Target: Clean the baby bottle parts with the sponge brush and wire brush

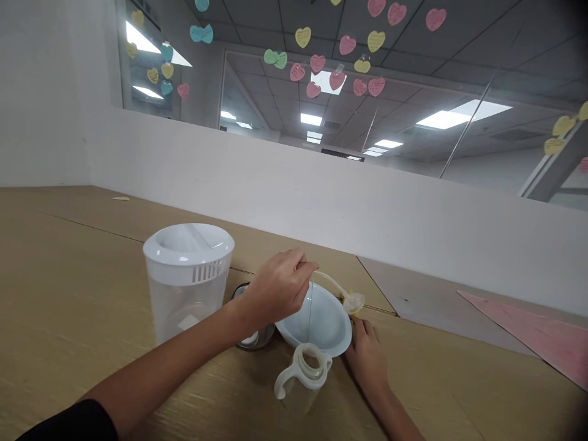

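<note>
My left hand point(282, 285) is closed on the end of a thin, pale spoon point(331, 282) above a light blue bowl point(321, 318). The spoon's clear head point(353, 302) is over the bowl's right rim. The bowl is tilted, with its inside facing me. My right hand point(367, 355) lies against the bowl's right side, its fingertips partly behind the rim. Something small and yellow shows by the spoon's head, too hidden to name. In front of the bowl stands a clear jug point(303, 395) with a white collar and handle.
A large lidded pitcher point(188, 275) stands left of my left forearm. Behind the forearm is a dark-rimmed glass container point(264, 337), partly hidden. A pink sheet point(537, 324) lies at the right, and a white wall point(275, 184) runs along the back.
</note>
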Demonstrator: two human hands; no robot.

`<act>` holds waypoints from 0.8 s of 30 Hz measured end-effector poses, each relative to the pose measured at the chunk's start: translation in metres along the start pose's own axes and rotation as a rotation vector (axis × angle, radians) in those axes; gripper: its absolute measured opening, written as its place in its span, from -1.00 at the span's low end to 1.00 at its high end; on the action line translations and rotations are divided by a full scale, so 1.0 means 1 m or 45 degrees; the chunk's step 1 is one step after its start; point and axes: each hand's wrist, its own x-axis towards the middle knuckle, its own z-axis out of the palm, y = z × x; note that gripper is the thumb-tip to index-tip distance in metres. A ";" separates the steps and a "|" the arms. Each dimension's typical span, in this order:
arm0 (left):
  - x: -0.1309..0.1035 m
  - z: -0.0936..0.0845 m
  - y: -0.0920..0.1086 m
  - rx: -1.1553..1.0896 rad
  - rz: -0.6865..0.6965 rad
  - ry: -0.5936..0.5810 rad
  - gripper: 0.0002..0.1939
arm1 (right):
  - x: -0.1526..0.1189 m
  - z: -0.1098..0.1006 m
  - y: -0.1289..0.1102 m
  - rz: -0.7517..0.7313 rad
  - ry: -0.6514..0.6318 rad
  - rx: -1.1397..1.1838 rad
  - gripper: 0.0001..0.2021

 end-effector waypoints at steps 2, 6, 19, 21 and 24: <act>0.001 -0.001 -0.001 0.039 0.002 -0.040 -0.72 | 0.001 0.001 0.000 -0.067 0.095 0.049 -0.61; 0.000 0.002 -0.002 0.006 -0.010 -0.127 -0.77 | 0.004 0.002 0.000 -0.205 0.194 0.043 -0.61; 0.003 0.004 0.001 -0.191 -0.251 -0.723 -0.52 | 0.029 -0.040 -0.004 -0.376 -0.209 -0.181 -0.52; 0.002 0.004 0.001 -0.364 -0.297 -0.743 -0.50 | 0.033 -0.051 -0.015 -0.352 -0.267 -0.087 -0.45; -0.001 0.010 -0.003 -0.685 -0.299 -0.702 -0.55 | 0.038 -0.063 -0.038 -0.403 -0.272 0.129 -0.53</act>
